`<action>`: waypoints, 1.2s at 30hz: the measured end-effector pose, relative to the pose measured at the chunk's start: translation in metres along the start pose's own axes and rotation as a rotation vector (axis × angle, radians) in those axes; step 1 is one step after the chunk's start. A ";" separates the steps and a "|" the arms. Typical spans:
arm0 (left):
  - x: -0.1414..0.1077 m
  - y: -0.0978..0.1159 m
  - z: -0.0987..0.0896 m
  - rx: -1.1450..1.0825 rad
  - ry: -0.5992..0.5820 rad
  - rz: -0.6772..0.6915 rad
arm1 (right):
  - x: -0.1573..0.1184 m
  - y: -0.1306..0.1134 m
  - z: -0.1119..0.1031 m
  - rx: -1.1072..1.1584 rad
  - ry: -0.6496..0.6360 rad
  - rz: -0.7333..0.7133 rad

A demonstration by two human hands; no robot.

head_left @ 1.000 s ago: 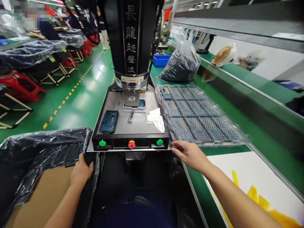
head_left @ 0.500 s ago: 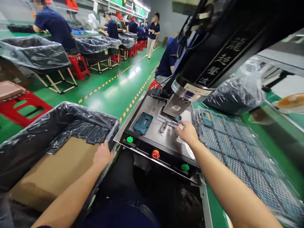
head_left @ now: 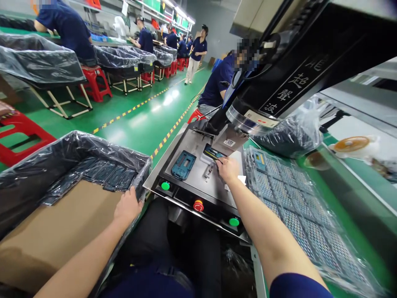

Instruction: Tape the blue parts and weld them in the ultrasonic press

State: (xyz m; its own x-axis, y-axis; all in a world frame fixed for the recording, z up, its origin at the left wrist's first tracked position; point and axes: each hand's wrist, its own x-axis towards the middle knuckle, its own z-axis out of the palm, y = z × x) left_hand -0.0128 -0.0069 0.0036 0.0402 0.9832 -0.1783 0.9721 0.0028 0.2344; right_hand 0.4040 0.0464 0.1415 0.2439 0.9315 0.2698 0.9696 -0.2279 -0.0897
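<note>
The right hand (head_left: 228,169) holds a dark case (head_left: 211,152)

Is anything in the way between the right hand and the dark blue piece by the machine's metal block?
Nothing visible is. The right hand has its fingertips right at the near edge of the dark blue piece. The metal block is close by, but not between them.

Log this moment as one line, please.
left hand: at lined bin rim; right hand: at dark part beside press head; teal casing: lying on metal plate
</note>
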 end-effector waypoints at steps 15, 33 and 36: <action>-0.008 0.001 -0.002 -0.313 0.298 0.024 | -0.149 -0.038 -0.078 0.478 0.075 -0.212; -0.084 0.116 -0.017 -0.903 -0.581 0.255 | -0.258 -0.051 0.008 0.891 -0.557 0.152; -0.085 0.117 -0.015 -0.836 -0.564 0.182 | -0.259 -0.054 0.010 0.862 -0.549 0.179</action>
State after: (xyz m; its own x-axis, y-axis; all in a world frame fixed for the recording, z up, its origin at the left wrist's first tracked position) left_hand 0.0944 -0.0869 0.0609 0.4837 0.7530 -0.4461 0.4770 0.2006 0.8557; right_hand 0.2883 -0.1796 0.0671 0.1295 0.9543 -0.2693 0.5227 -0.2965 -0.7993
